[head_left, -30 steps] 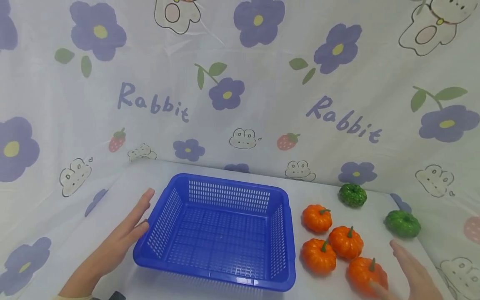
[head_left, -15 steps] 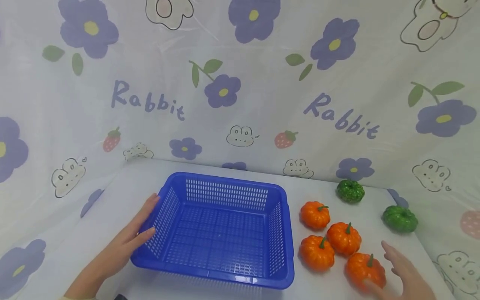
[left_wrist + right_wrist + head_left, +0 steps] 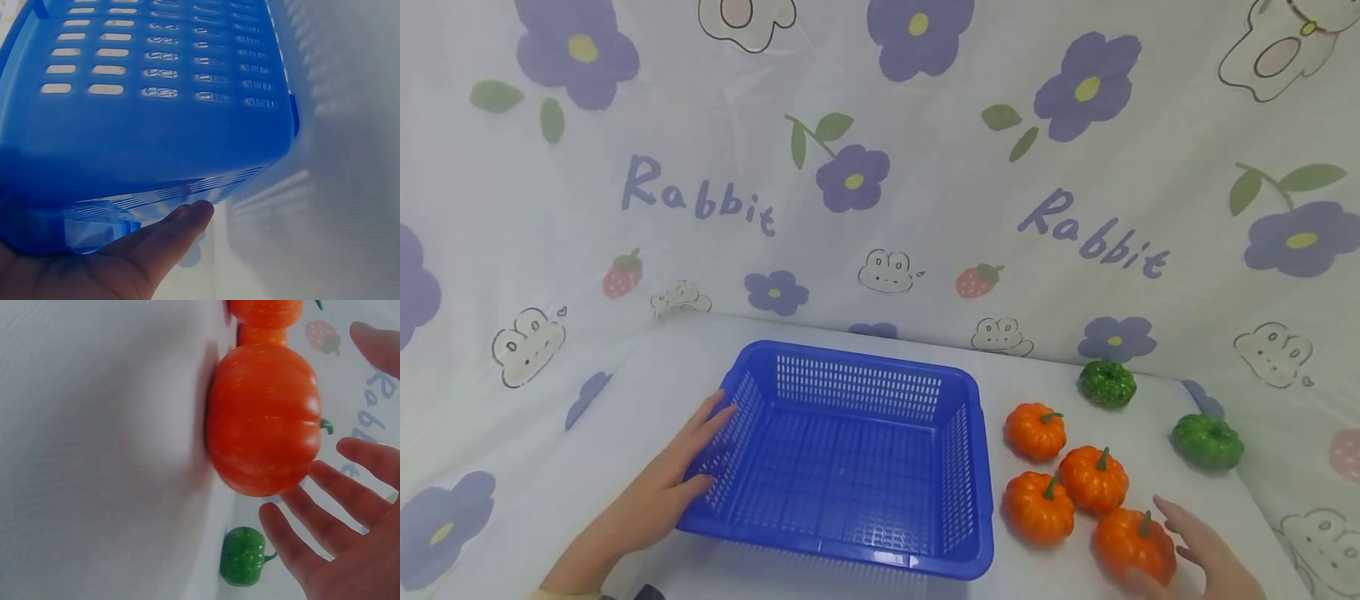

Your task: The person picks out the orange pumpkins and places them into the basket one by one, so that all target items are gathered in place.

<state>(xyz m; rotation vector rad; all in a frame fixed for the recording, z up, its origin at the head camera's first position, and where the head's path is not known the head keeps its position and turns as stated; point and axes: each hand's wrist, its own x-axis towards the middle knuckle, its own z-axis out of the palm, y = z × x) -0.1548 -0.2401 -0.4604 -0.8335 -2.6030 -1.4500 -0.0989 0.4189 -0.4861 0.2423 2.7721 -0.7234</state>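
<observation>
My left hand (image 3: 658, 492) lies at the left wall of a blue plastic basket (image 3: 850, 560), its extended fingers overlapping the rim in the head view. From the left wrist, the fingers (image 3: 181, 234) run straight along the outside of the slotted wall (image 3: 144, 131); the thumb is hidden there. My right hand (image 3: 1213, 558) is spread beside the nearest small orange pumpkin (image 3: 1131, 546), thumb and fingers on either side of it. Seen from the right wrist, the fingers (image 3: 350, 494) stand apart near that pumpkin (image 3: 265, 419); whether any fingertip touches it I cannot tell.
More orange pumpkins (image 3: 1093, 481) stand between the basket and my right hand. Farther back on the white table (image 3: 955, 358) are a glittery green pumpkin (image 3: 1107, 384) and a plain green pumpkin (image 3: 1207, 442). A printed cloth (image 3: 820, 250) hangs behind.
My left hand has moved right, from beside the basket to its left rim. My right hand has shifted slightly left, closer around the nearest orange pumpkin. The basket and pumpkins have stayed put.
</observation>
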